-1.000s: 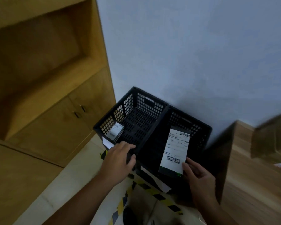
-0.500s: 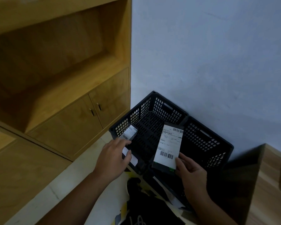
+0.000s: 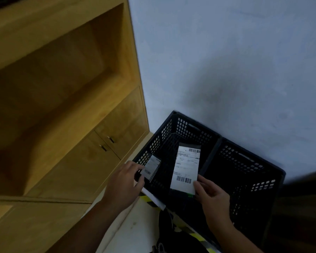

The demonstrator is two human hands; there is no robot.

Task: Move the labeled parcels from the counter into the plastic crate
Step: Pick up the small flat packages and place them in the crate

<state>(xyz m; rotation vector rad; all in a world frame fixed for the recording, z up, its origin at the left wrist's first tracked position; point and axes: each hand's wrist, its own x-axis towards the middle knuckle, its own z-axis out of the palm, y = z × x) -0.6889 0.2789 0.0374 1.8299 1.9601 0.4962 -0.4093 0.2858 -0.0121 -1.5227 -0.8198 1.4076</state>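
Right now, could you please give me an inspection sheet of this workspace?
Surface: pale floor, crates standing on it.
Job's things: small dark parcel with white label at the left black perforated plastic crate's near-left wall; large dark parcel with long white label over that crate; second matching crate beside it.
Clutter: white paper slip, yellow-black striped tape.
Grips: left hand pinches the small parcel; right hand holds the large parcel's lower end.
Cables: nothing seen.
Surroundings: wooden cabinet with two doors, grey-blue wall.
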